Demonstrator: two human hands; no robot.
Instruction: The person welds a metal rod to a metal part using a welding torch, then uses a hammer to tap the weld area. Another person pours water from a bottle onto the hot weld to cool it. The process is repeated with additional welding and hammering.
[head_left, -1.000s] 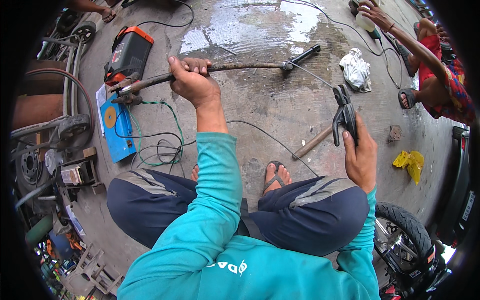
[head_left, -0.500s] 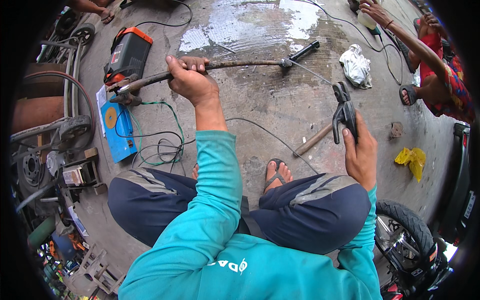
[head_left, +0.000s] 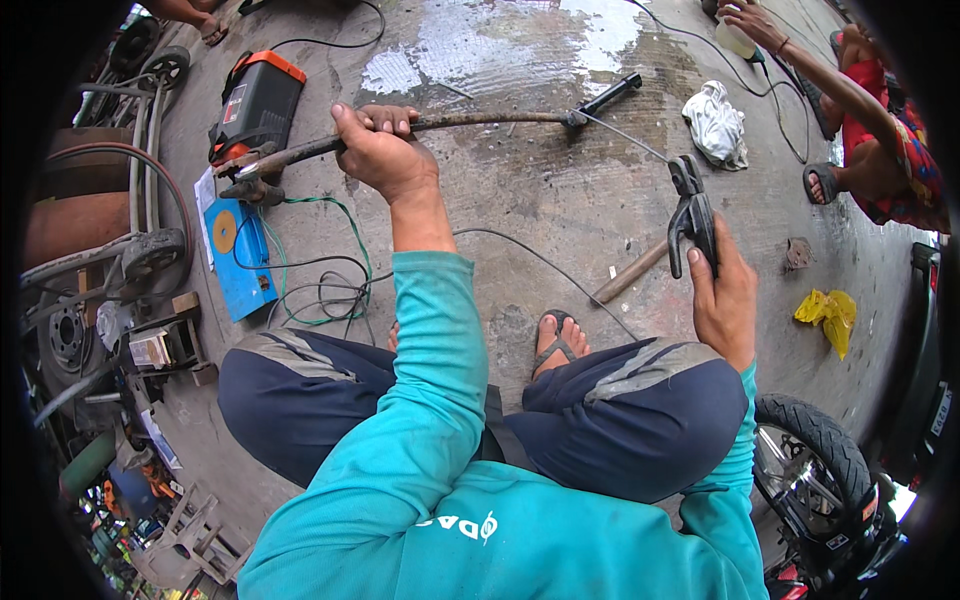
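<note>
My left hand (head_left: 388, 152) is closed around a long, slightly curved rusty metal rod (head_left: 490, 120). At its far right end, the rod meets a short black tube (head_left: 612, 92) set crosswise. A ground clamp (head_left: 255, 191) sits at the rod's left end. My right hand (head_left: 724, 298) is wrapped around a black welding electrode holder (head_left: 690, 212). From the holder's jaws a thin grey welding electrode (head_left: 628, 138) runs up and left, its tip at the joint of rod and tube. Whether the tip touches the metal I cannot tell.
An orange-and-black welding machine (head_left: 258, 105) and a blue box (head_left: 237, 262) stand left, near tangled cables (head_left: 340, 295). A hammer-like wooden handle (head_left: 630, 273), white cloth (head_left: 714, 125) and yellow plastic bag (head_left: 828, 318) lie right. Another person's arm (head_left: 825, 82) is upper right; a motorcycle wheel (head_left: 812, 455) lower right.
The view has shifted slightly. Both hands keep their holds, and the electrode tip stays at the joint of rod and tube.
</note>
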